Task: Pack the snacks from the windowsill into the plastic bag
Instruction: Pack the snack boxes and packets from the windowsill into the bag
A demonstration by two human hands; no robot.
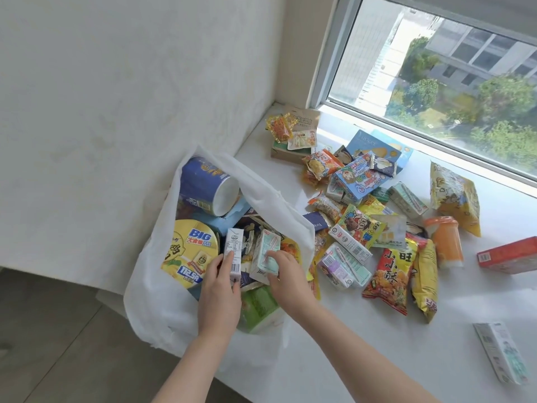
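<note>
White plastic bag (pixel 162 289); yellow noodle bowl (pixel 186 251) with blue lettering at nine o'clock; orange jar (pixel 446 242) at three o'clock

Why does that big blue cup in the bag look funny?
The blue cup lies tipped on its side at the top of the white plastic bag, its white bottom facing out. Nothing looks spilled or broken. The left hand and right hand each hold a small drink carton inside the bag.

both bare forearms reaching forward, left hand (pixel 221 282) and right hand (pixel 286 274) each gripping something
</note>
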